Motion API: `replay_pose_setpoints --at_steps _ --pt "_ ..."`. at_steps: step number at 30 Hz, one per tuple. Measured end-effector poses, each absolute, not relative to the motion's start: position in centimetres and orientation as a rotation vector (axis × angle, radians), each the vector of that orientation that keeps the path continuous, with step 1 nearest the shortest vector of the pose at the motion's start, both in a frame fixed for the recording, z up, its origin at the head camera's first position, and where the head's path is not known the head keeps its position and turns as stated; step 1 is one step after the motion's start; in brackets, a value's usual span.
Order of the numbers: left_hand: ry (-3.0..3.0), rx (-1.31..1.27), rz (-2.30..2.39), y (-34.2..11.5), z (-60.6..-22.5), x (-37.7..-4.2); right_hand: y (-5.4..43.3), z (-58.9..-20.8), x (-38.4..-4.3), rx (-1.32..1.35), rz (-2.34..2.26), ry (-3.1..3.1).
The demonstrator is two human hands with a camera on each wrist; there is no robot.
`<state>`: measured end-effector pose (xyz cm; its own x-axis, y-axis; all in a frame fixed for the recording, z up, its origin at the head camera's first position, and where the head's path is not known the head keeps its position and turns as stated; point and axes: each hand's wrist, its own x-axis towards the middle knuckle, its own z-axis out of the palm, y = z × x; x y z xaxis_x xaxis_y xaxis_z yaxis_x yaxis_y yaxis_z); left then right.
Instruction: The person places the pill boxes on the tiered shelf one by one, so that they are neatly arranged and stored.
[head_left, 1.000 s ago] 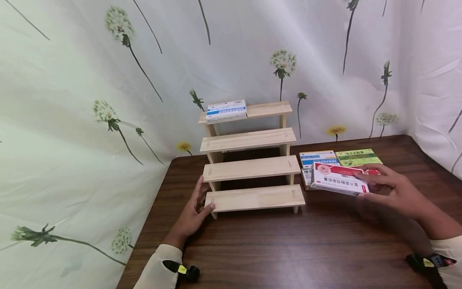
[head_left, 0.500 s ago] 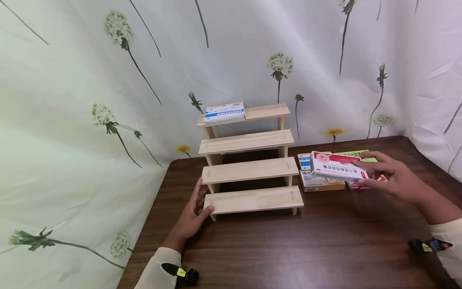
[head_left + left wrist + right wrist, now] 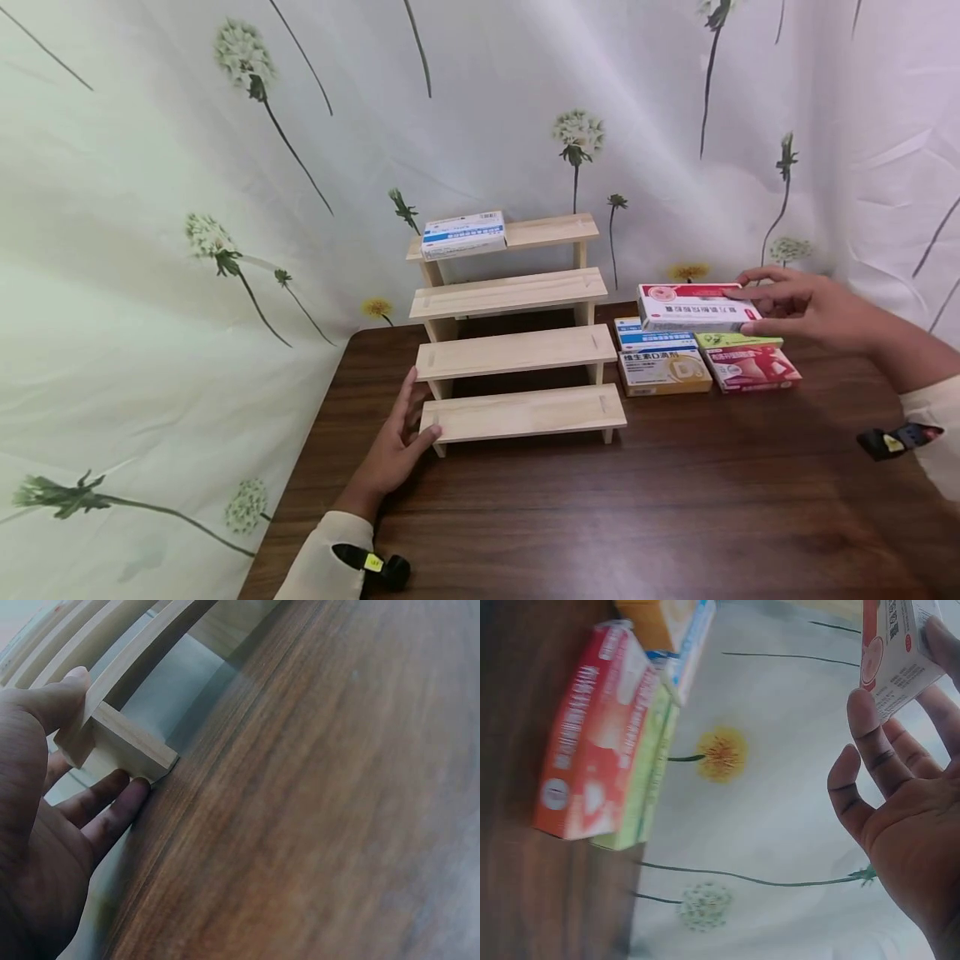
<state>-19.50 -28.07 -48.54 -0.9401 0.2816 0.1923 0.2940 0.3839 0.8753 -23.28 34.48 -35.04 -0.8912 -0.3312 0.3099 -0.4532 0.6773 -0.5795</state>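
Note:
In the head view my right hand point(image 3: 825, 312) pinches a white and red medicine box point(image 3: 693, 310) by its right end, held in the air above the other boxes. The right wrist view shows the thumb and fingers on that box point(image 3: 900, 664). My left hand point(image 3: 392, 454) grips the left end of a four-step wooden display stand point(image 3: 517, 354). Its thumb lies on the lowest step and its fingers touch the side support, as the left wrist view shows. A blue and white medicine box point(image 3: 463, 236) lies on the top step's left part.
Right of the stand, several medicine boxes lie grouped on the dark wooden table point(image 3: 562, 517): a yellow and white one point(image 3: 663, 372), a red one point(image 3: 753, 368), a green one point(image 3: 738, 340) and a blue one point(image 3: 652, 339). Behind hangs a dandelion-print curtain point(image 3: 480, 108).
My right hand has lifted the white and red box upward, away from the boxes on the table, uncovering the yellow and red ones. The left hand keeps its place on the stand.

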Motion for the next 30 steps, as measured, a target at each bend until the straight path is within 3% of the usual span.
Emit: replay_pose_setpoints --at_steps 13,30 --pt "-2.589 -0.568 -1.658 -28.2 -48.8 -19.6 32.5 -28.7 -26.5 0.535 0.987 -2.870" --pt "-2.600 -0.538 -1.660 -28.4 -49.2 -20.3 30.6 -25.9 -31.1 0.575 1.090 -2.808"
